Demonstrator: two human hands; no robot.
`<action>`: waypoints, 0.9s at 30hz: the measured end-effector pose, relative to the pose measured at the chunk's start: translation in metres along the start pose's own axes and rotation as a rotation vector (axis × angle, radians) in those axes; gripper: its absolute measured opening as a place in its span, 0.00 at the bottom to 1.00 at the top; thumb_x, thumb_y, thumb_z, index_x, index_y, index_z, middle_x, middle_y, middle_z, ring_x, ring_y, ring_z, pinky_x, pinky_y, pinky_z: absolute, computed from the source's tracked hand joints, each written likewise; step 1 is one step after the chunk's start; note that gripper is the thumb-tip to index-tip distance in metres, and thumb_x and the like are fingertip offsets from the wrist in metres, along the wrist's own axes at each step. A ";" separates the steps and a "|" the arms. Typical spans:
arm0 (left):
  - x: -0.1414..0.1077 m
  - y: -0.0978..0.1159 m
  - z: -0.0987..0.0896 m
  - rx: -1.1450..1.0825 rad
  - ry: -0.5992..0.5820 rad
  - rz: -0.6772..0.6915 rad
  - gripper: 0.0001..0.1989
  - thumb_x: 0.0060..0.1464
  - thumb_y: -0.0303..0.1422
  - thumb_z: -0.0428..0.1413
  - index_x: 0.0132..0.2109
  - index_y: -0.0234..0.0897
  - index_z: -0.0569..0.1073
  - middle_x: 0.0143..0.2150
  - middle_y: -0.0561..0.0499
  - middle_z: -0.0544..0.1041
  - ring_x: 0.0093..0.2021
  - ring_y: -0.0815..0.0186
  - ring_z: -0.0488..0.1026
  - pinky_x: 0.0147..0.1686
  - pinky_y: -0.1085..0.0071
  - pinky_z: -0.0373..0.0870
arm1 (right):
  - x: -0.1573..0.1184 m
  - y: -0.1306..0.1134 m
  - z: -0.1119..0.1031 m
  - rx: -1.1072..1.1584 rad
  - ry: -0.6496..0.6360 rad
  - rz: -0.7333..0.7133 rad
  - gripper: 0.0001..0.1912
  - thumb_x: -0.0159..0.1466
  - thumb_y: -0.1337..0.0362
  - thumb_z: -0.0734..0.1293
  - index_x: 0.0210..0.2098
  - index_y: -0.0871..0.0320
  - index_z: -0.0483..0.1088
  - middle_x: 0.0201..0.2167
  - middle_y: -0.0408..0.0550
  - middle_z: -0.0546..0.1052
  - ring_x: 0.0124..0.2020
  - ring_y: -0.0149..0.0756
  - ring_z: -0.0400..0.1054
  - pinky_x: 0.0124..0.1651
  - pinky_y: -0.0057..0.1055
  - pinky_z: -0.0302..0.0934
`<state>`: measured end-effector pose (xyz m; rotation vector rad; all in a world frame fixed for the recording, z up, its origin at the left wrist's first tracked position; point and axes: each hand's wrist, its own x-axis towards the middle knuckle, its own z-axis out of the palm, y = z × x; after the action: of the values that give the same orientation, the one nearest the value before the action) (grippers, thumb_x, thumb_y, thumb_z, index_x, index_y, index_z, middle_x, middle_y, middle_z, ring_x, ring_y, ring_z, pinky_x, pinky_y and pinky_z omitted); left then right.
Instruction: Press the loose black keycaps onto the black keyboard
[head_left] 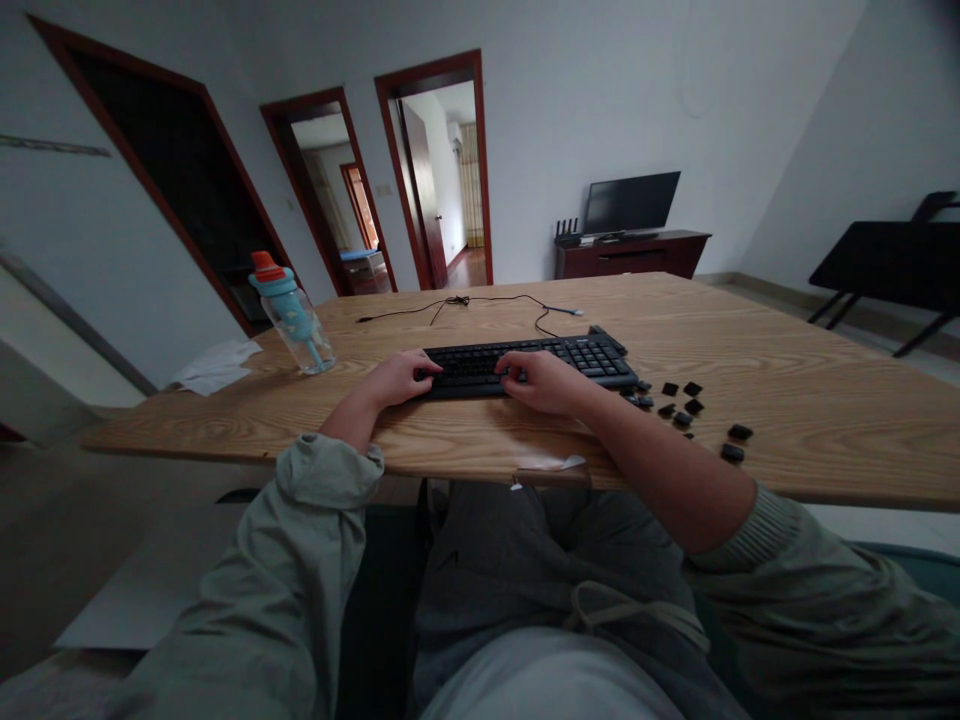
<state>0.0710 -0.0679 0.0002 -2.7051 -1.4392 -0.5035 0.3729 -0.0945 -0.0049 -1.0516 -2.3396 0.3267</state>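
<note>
A black keyboard (pixel 480 372) lies on the wooden table in front of me, its number pad to the right. My left hand (pixel 401 378) is at its left end, fingers curled around the corner and thumb along the near edge. Over the middle keys, my right hand (pixel 538 381) has its fingers curled and pressed together; what is between the fingertips is too small to tell. Several loose black keycaps (pixel 694 407) are scattered right of the keyboard, near my right forearm. The keyboard's cable (pixel 502 298) runs loosely behind it.
On the table (pixel 787 350), a clear bottle (pixel 296 325) with an orange and blue lid stands at the left, beside crumpled white tissue (pixel 217 367). The near table edge has a peeling patch (pixel 551 464). A television (pixel 631 204) on a dark cabinet (pixel 637 257) stands beyond.
</note>
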 end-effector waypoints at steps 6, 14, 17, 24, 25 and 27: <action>-0.001 -0.001 -0.002 0.038 0.041 -0.020 0.14 0.55 0.35 0.56 0.45 0.34 0.81 0.42 0.43 0.80 0.41 0.60 0.76 0.46 0.64 0.71 | -0.001 -0.002 -0.001 -0.007 -0.011 -0.007 0.13 0.60 0.66 0.64 0.43 0.57 0.76 0.32 0.45 0.78 0.29 0.31 0.66 0.33 0.27 0.54; -0.004 0.003 -0.002 -0.013 0.006 -0.036 0.15 0.56 0.36 0.56 0.46 0.37 0.81 0.46 0.45 0.81 0.44 0.59 0.78 0.47 0.64 0.72 | 0.000 0.000 -0.001 0.001 -0.014 -0.006 0.13 0.61 0.66 0.64 0.43 0.57 0.76 0.31 0.45 0.78 0.29 0.32 0.67 0.34 0.28 0.55; -0.004 0.007 -0.005 -0.025 -0.002 -0.070 0.15 0.56 0.38 0.56 0.46 0.37 0.81 0.45 0.45 0.82 0.42 0.59 0.78 0.45 0.64 0.72 | 0.000 0.000 -0.001 0.002 -0.014 -0.014 0.12 0.61 0.65 0.64 0.43 0.56 0.76 0.31 0.45 0.78 0.29 0.32 0.67 0.34 0.28 0.55; -0.001 0.011 -0.005 -0.025 0.017 -0.103 0.13 0.56 0.35 0.58 0.46 0.38 0.82 0.46 0.45 0.82 0.44 0.58 0.78 0.48 0.62 0.72 | 0.000 -0.001 0.000 -0.011 -0.003 -0.027 0.12 0.61 0.65 0.64 0.42 0.57 0.76 0.33 0.46 0.78 0.29 0.32 0.67 0.35 0.28 0.56; -0.001 0.011 -0.005 -0.031 0.006 -0.098 0.13 0.56 0.35 0.57 0.46 0.38 0.82 0.46 0.45 0.82 0.44 0.58 0.78 0.49 0.62 0.72 | 0.000 -0.001 0.000 -0.014 -0.002 -0.027 0.12 0.61 0.65 0.64 0.42 0.57 0.76 0.33 0.47 0.78 0.30 0.33 0.67 0.35 0.28 0.56; -0.001 0.010 -0.005 -0.042 -0.008 -0.084 0.13 0.56 0.33 0.57 0.46 0.39 0.82 0.46 0.46 0.82 0.45 0.59 0.78 0.49 0.63 0.72 | 0.000 -0.001 0.000 -0.020 -0.004 -0.019 0.12 0.61 0.65 0.64 0.42 0.56 0.76 0.33 0.47 0.78 0.29 0.33 0.67 0.34 0.28 0.56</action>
<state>0.0773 -0.0752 0.0059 -2.6905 -1.5674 -0.5341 0.3728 -0.0951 -0.0044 -1.0382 -2.3597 0.2992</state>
